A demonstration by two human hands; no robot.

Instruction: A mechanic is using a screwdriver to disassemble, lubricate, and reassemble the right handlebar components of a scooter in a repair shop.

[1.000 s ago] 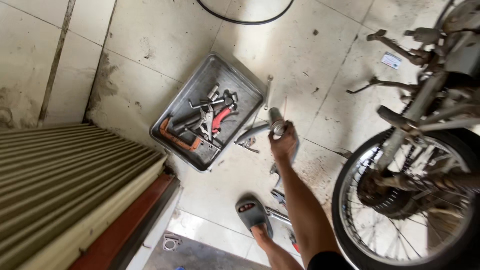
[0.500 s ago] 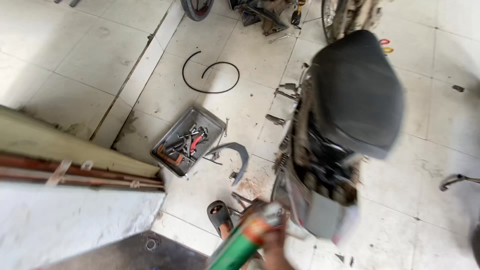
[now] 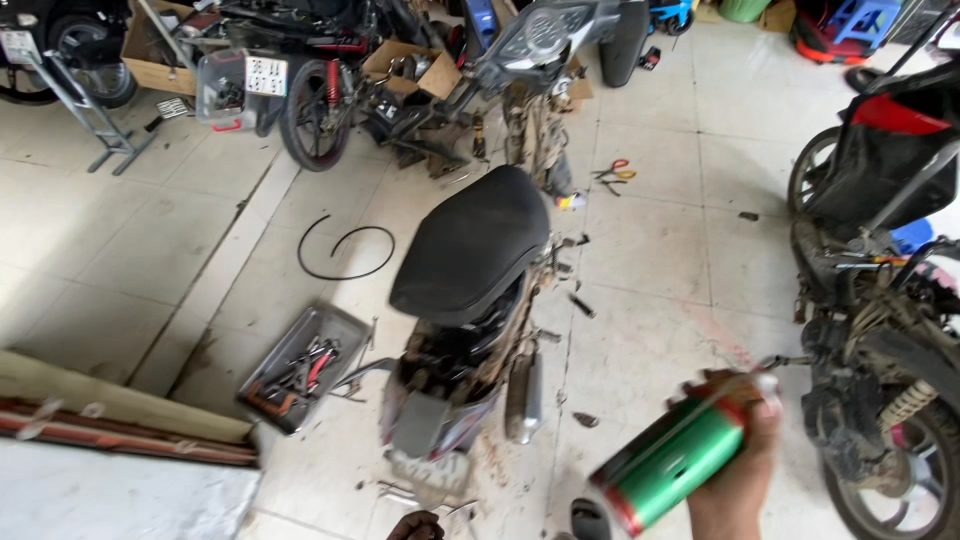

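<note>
From the head view, my right hand (image 3: 735, 480) was closed around a green spray can (image 3: 680, 455), held tilted in the air low in the frame, right of the stripped motorbike (image 3: 470, 300). My left hand was out of sight. I judged the can was being carried toward the bike; next would come aiming its nozzle. A metal tool tray (image 3: 300, 365) lay left of the bike, a second motorbike (image 3: 880, 330) crowded the right, and loose parts littered the tiled floor (image 3: 650, 260).

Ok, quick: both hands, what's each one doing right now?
Right hand: closed around a green spray can.
Left hand: not in view.
</note>
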